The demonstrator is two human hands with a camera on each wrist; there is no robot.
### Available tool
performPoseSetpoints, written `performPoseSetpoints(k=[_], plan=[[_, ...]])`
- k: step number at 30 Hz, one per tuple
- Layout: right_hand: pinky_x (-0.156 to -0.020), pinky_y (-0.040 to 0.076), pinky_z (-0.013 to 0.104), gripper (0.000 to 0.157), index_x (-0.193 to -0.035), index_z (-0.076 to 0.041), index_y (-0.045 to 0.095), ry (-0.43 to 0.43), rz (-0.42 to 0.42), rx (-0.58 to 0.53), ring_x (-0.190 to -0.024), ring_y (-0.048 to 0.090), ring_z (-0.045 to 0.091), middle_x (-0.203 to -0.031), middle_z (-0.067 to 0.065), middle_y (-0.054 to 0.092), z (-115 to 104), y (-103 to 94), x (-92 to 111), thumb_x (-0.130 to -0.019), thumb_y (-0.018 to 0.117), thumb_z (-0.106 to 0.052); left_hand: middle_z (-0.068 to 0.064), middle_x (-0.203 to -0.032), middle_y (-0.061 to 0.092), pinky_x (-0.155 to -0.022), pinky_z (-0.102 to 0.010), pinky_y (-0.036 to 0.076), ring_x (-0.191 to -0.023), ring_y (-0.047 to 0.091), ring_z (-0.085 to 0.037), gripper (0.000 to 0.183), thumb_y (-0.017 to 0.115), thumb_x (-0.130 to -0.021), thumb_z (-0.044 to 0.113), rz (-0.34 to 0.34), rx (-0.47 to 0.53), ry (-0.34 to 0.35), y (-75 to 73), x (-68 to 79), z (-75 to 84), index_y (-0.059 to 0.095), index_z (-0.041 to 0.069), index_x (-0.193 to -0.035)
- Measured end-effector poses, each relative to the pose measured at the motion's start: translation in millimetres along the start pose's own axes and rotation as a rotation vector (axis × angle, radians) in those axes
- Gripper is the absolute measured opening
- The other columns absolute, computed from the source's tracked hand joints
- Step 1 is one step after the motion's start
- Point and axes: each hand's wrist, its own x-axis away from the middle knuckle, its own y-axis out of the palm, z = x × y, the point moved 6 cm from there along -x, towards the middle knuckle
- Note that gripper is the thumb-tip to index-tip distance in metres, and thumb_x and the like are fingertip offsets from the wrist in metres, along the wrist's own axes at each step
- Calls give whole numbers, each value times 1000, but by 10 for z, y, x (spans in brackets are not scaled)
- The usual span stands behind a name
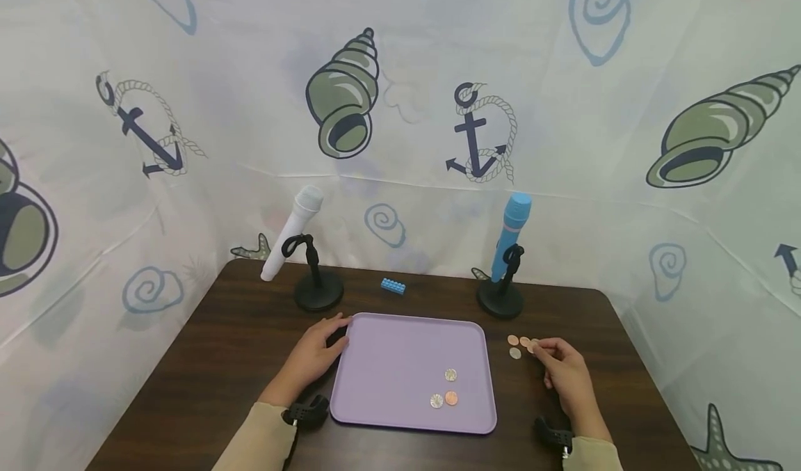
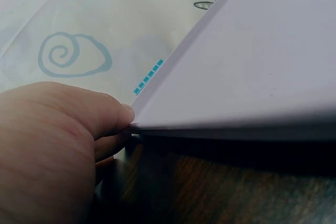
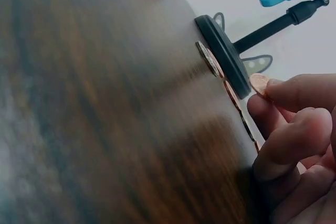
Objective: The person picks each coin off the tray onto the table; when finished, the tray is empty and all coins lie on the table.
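A pale purple tray (image 1: pixel 394 360) lies on the dark wooden table with two silver-coloured coins and one copper coin (image 1: pixel 451 398) on it. My left hand (image 1: pixel 315 351) rests at the tray's left edge, its thumb and fingers touching the rim (image 2: pixel 157 77). To the right of the tray, my right hand (image 1: pixel 566 373) pinches a copper coin (image 3: pixel 258 84) between thumb and finger, raised off the table. Several loose coins (image 1: pixel 514 353) lie just left of those fingers, copper and silver-coloured. The right hand's other fingers are curled in.
Behind the tray, a white microphone (image 1: pixel 293 231) leans in a black stand (image 1: pixel 318 290) at left. A blue microphone (image 1: pixel 510 234) leans in another black stand (image 1: pixel 500 298) at right. Between them lies a blue toy brick (image 1: pixel 393 286). A patterned cloth hangs around the table.
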Motion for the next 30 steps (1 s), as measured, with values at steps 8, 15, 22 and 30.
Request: performPoseSetpoints(k=[8, 15, 22, 30], plan=[[-48, 47, 24, 37, -123, 2, 69, 2, -2, 20, -53, 48, 8, -93, -4, 70, -29, 7, 5, -102, 80, -26, -14, -171, 48, -129, -75, 26, -163, 33, -50, 50, 68, -109, 30, -1, 8, 6, -1, -9, 15, 60, 23, -157], [-47, 47, 26, 43, -126, 4, 69, -7, -19, 61, -52, 47, 8, -90, -3, 69, -36, 21, 12, -98, 85, -25, -16, -170, 49, -129, -75, 26, -162, 35, -52, 49, 68, -109, 28, 8, 9, 26, -12, -6, 36, 61, 19, -156], [-47, 46, 27, 35, -122, 3, 69, 1, 3, 132, -53, 46, 11, -96, 2, 69, -36, 43, 0, -100, 82, -21, -15, -170, 49, -129, -75, 26, -162, 34, -51, 50, 68, -108, 29, 5, 13, 18, -1, -19, 25, 61, 20, -157], [-44, 48, 28, 23, -120, 1, 69, -16, 15, 173, -50, 48, 11, -92, 4, 69, -17, 69, -3, -101, 76, -10, -14, -171, 49, -129, -76, 25, -162, 34, -51, 51, 69, -108, 30, 2, 16, 4, 10, -6, 4, 61, 21, -157]])
